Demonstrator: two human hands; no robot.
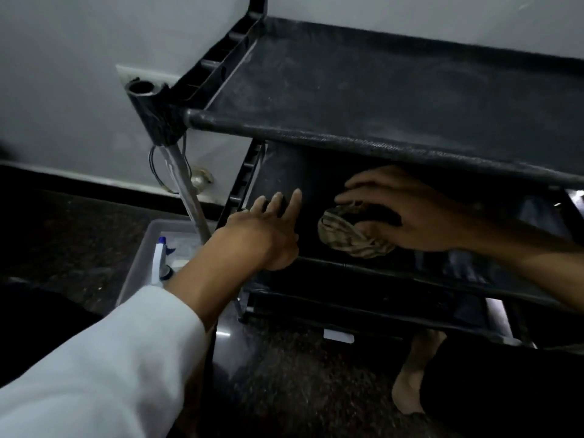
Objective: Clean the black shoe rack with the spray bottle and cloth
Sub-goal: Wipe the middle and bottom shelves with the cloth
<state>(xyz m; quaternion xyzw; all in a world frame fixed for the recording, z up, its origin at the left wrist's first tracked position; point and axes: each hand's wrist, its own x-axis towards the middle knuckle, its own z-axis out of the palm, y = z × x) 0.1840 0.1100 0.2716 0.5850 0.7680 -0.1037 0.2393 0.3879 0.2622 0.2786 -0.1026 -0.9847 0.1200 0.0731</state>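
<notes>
The black shoe rack (379, 90) fills the upper right, its dusty top shelf tilted toward me. On the shelf below, my right hand (407, 213) presses a crumpled patterned cloth (344, 235) against the black fabric, fingers spread over it. My left hand (271, 229) lies flat on the left part of that same shelf with straight fingers, thumb at the front bar. The white spray bottle (159, 257) with a blue nozzle stands in a plastic bin to the left, apart from both hands.
A clear plastic bin (136, 267) sits on the dark speckled floor beside the rack's metal leg (189, 191). A grey wall with a socket plate and loose wires is behind. My bare foot (410, 387) shows under the lowest shelf.
</notes>
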